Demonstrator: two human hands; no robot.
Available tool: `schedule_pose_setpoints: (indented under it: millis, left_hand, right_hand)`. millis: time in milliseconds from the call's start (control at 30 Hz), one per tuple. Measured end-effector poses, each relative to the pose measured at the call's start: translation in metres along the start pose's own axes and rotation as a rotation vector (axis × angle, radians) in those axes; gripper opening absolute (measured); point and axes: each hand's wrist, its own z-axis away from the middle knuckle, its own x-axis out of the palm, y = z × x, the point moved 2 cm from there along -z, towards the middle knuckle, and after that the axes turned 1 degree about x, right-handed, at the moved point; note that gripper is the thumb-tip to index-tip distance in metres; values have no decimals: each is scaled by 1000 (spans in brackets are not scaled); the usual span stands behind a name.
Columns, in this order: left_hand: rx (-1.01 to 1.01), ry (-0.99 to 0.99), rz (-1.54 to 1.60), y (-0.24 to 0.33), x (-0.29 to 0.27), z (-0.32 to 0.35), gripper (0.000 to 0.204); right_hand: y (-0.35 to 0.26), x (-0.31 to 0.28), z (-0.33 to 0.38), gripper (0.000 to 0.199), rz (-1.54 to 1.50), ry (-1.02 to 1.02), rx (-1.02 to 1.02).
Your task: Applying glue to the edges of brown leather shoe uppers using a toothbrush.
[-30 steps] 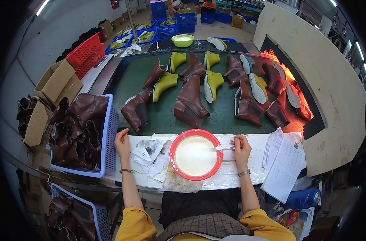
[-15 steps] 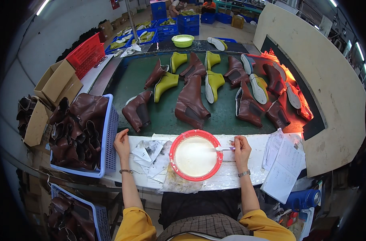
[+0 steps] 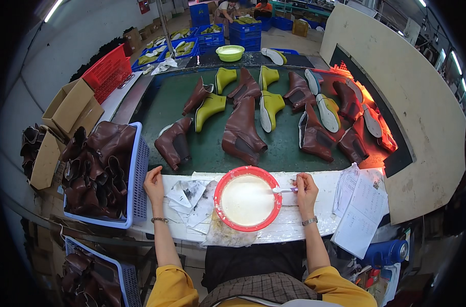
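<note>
Wall [image 3: 97, 25]: pale grey, from 9 to 11 o'clock, with a small red box [image 3: 143, 6] high at 11.
Pole [image 3: 164, 23]: thin and grey, at 11 o'clock.
Floor [image 3: 283, 40]: light tan, seen at 1 o'clock.
Tube lights [image 3: 53, 10]: white and lit, at 10 and 2 o'clock.
Board [image 3: 417, 117]: large, cream, between 2 and 3 o'clock.
Surface [image 3: 205, 148]: wide and green, centre, a white strip [image 3: 326, 204] along its 6 o'clock side.
Glow [image 3: 372, 162]: orange-red, towards 3 o'clock.

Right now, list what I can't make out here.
All in the head view:
Floor of the red basin: hidden by its white contents.
Held end of the white-tipped tool: hidden by the right hand.
Deeper boots in the upper blue basket: under the top boots.
Lower blue basket: cut off by the bottom edge.
</note>
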Motion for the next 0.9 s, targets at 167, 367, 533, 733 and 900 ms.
schedule_pose_setpoints:
  millis: [167,367,533,733,900]
  left_hand:
    - [6,-3,-2,1,0,1,21]
    - [7,-2,11,-1,1,0,22]
    - [18,-7,11,-5,0,-2,22]
    - [23,-13,7,-5,0,0,23]
    - [12,-22,-9,-3,2,2,23]
  right_hand:
    - [1,-1,0,13,-8,-6,-5]
    - [1,-1,0,13,-5,1,0]
    - [1,0,-1,12,-10,6,-6]
    - [0,-1,1,12,-25,0,-7]
    - [1,-3,2,12,-4,15,-11]
